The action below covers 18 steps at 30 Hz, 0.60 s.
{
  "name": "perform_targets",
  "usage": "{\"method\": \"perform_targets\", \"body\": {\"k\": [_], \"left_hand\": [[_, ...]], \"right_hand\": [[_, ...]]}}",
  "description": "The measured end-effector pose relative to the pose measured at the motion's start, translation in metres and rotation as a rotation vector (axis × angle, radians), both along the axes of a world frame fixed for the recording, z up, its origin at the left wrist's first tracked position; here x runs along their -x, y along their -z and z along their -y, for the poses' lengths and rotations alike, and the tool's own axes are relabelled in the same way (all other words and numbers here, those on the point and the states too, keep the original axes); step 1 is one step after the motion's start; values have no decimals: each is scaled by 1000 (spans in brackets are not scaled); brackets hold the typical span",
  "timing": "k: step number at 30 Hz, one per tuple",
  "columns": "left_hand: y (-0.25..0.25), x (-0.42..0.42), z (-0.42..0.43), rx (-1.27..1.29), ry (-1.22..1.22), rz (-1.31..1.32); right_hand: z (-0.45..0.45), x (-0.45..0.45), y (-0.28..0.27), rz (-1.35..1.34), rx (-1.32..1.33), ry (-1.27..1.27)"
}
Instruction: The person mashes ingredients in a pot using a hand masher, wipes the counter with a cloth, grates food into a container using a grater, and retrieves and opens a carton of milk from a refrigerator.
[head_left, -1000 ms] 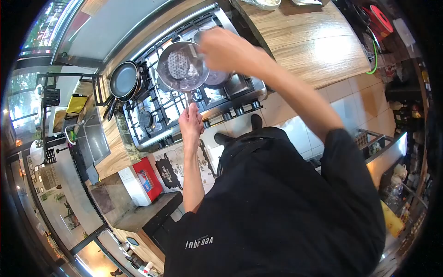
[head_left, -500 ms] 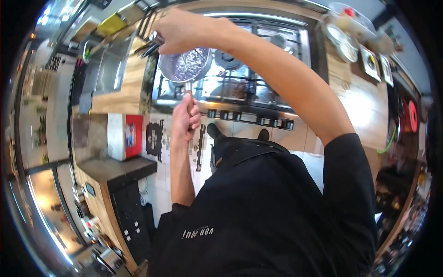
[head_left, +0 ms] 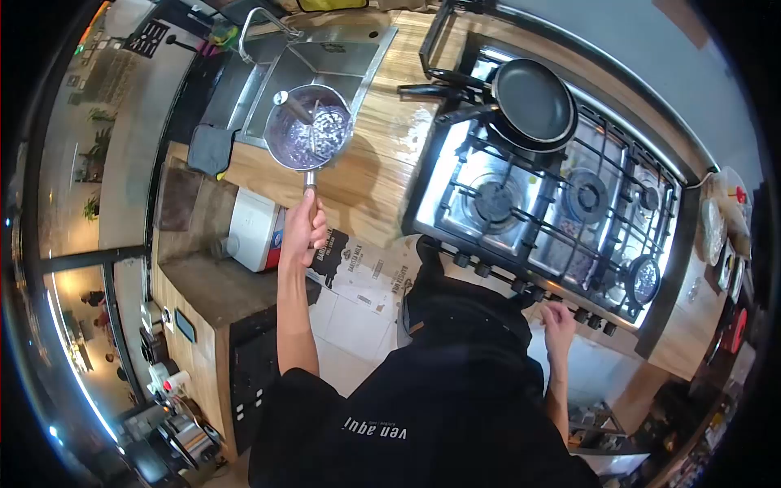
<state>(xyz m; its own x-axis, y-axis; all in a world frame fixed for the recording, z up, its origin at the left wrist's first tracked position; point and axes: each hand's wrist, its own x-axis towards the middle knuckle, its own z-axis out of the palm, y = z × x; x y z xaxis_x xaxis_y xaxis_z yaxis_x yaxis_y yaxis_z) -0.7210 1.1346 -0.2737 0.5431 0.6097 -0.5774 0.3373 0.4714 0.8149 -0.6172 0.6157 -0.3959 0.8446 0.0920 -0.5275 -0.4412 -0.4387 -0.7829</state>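
My left hand (head_left: 303, 230) is wrapped round the handle of a metal food mill (head_left: 281, 150), holding it over the wooden counter beside the sink. Inside its round bowl lies a perforated disc, and a crank with a knob (head_left: 281, 98) rises above it. The bowl's inside looks wet. My right hand (head_left: 556, 317) hangs near the stove knobs with its fingers curled; whether they hold anything small is hidden.
A gas stove (head_left: 521, 191) stands on the right, with stacked black frying pans (head_left: 534, 102) at its left rear. The sink (head_left: 325, 61) with its faucet (head_left: 264, 18) lies behind the mill. A dark cloth (head_left: 211, 150) hangs at the counter edge.
The food mill has moved left from above the stove to beside the sink in my left hand. My right hand has left the crank and dropped down to the right. The view has turned.
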Motion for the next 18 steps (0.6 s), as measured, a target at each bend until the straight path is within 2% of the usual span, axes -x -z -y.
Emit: {"method": "perform_targets", "body": {"k": [1, 2, 4, 5, 8, 9, 12, 13, 15, 17, 18], "left_hand": [[11, -5, -32, -2, 19, 0], [20, -13, -57, 39, -19, -37], [47, -30, -109, 81, -3, -2], [65, -41, -134, 117, -4, 33], [119, -89, -189, 231, -55, 147], [132, -105, -204, 270, -97, 186], [165, -154, -235, 289, -189, 114], [188, -159, -250, 290, -167, 113], [239, -172, -287, 384, -18, 152], [238, -183, -285, 299, 57, 54], [257, -184, -295, 385, 89, 120]], "right_hand": [[6, 14, 30, -48, 19, 117], [6, 25, 53, -45, 22, 132], [-1, 46, 87, -149, 199, 395], [-12, 52, 99, -147, 206, 412], [-38, 47, 130, -425, -106, 720], [-44, 42, 139, -417, -107, 719], [-70, 31, 161, -536, -670, 814], [-80, 28, 169, -528, -678, 834], [-90, 32, 189, -215, -818, 1008], [-79, 45, 197, -195, -847, 1040], [-87, 51, 197, -13, -922, 1066]]}}
